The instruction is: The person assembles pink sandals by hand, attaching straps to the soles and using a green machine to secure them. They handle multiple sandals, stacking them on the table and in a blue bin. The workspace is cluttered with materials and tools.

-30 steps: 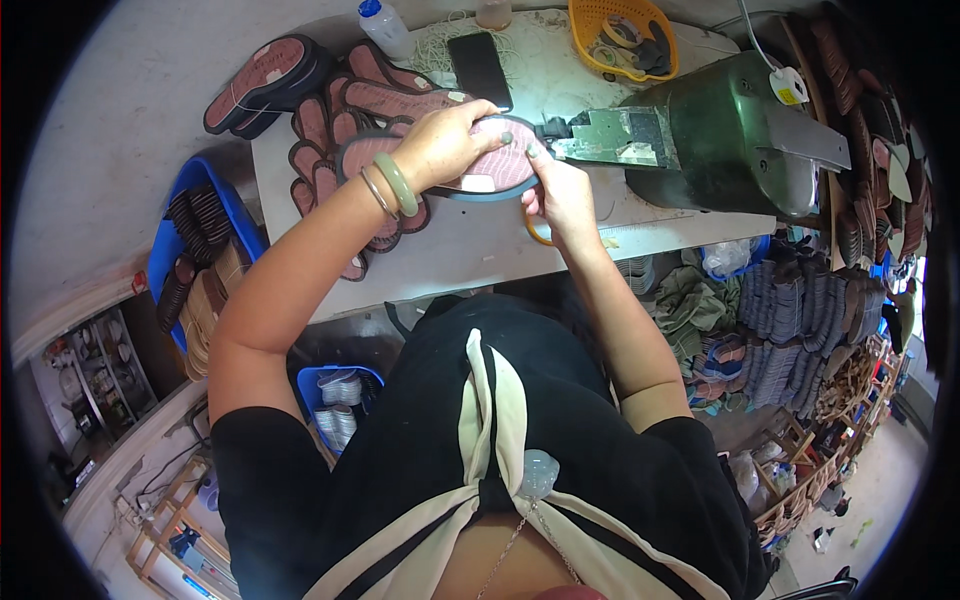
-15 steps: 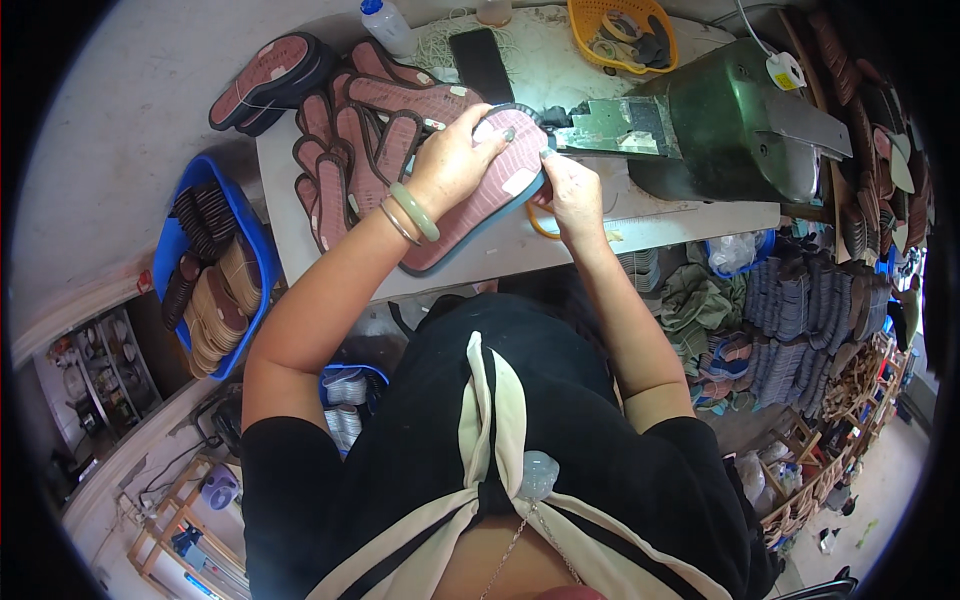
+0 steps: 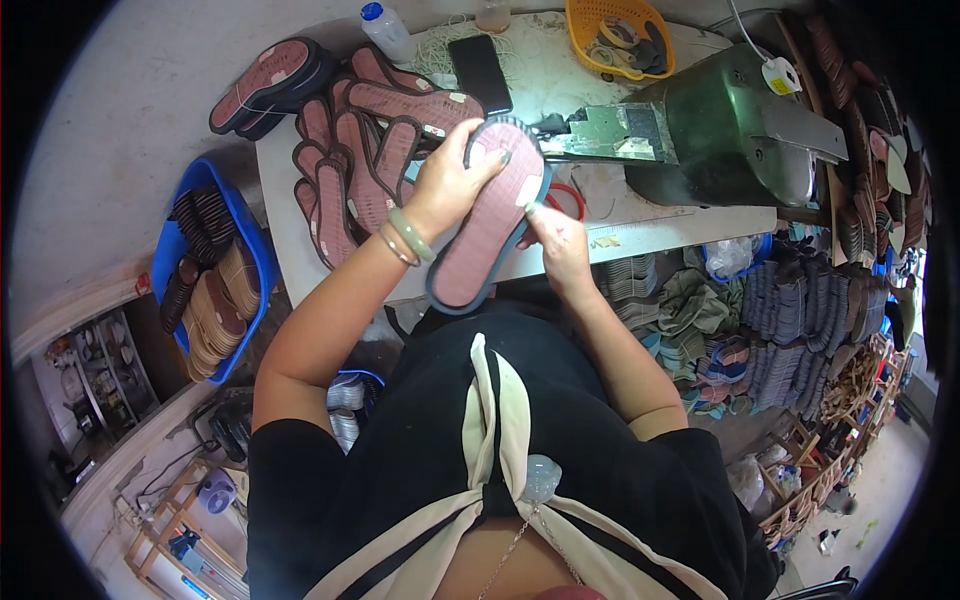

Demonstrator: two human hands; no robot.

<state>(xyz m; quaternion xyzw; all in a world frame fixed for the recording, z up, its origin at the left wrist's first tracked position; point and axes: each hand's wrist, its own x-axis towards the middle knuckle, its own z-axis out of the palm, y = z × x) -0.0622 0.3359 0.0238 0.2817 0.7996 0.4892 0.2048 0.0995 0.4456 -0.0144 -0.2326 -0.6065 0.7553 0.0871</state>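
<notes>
A pink shoe sole (image 3: 478, 250) with a dark edge and a small white label is held between my two hands, its top end beside the arm of the green sewing machine (image 3: 700, 130). My left hand (image 3: 455, 175) grips the sole's upper left side, thumb on the pink face. On the opposite edge, near the label, my right hand (image 3: 558, 238) pinches it, fingers partly hidden underneath. Just left of my left hand lies a pile of similar pink soles (image 3: 365, 165) with dark rims.
A tied stack of soles (image 3: 270, 85) sits at the table's far left. Behind are a phone (image 3: 480, 75), a bottle (image 3: 388, 32) and a yellow basket (image 3: 622, 40). A blue bin (image 3: 262, 250) of soles stands left; red ring (image 3: 570, 200) lies beside my right hand.
The sole has turned more upright and its lower end has swung toward me and to the right. My right hand has slid down along its edge.
</notes>
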